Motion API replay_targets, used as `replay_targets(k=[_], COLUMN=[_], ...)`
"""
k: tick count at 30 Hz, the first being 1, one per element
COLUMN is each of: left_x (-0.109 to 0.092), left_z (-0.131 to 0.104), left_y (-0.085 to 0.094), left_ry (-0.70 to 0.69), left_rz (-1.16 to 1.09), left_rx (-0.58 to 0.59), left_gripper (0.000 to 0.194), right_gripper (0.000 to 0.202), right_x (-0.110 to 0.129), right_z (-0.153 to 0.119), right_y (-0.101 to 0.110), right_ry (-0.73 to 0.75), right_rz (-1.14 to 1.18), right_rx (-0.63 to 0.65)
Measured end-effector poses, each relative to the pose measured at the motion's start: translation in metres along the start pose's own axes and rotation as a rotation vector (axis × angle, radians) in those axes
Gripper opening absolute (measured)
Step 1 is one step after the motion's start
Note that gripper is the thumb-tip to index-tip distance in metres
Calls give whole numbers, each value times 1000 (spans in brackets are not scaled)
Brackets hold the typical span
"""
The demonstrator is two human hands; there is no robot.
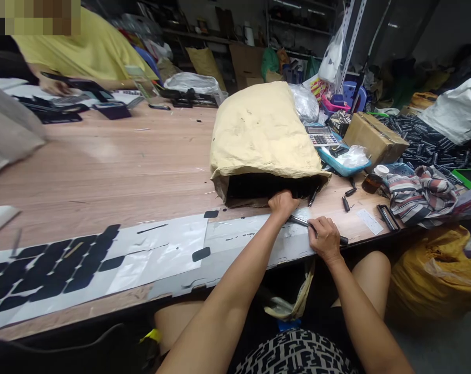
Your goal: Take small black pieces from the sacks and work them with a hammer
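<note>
The person's right hand [324, 236] is near the front edge of the tabletop [134, 166], its fingers clamped around a dark rod [299, 221], whose black end sticks out past the fist. The rod slants up toward the left hand [283, 203], which is at the open mouth of a big tan bag [264, 127]. I can't tell whether the left fingers are apart, together or gripping something, as the hand's own back and the shadow in the bag hide them. The bag lies on its side, with its dark opening toward the person.

Just beside it, on the right, I see a calculator [320, 136] at the edge of a blue tray [342, 163], then a cardboard box [370, 137] and a brown bottle [371, 183]. A white sheet [177, 234] with black patches [79, 259] stretches along the left front. Across the tabletop, someone in a yellow shirt [83, 49] leans over dark items
</note>
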State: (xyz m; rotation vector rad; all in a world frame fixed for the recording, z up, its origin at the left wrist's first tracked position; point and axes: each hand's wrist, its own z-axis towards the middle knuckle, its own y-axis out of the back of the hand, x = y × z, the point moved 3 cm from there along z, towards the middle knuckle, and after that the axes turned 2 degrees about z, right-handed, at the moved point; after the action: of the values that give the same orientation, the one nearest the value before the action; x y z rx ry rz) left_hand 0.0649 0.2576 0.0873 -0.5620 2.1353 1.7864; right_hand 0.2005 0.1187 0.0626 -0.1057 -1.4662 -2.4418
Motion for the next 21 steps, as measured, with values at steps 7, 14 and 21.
replay_targets(k=[7,14,21], left_x=[45,122,117], left_z=[-21,-69,-82], left_y=[19,0,-11], left_ry=[-177,-380,-476], left_rz=[-269,-379,-246], left_rx=[-130,-164,-150], left_gripper=[30,26,27], right_gripper=[19,18,24], right_x=[0,0,-6], right_z=[-1,0,2], right_y=[0,-2,5], right_ry=[-4,-21,-44], right_rz=[-1,-8,19], right_rx=[8,5,-5])
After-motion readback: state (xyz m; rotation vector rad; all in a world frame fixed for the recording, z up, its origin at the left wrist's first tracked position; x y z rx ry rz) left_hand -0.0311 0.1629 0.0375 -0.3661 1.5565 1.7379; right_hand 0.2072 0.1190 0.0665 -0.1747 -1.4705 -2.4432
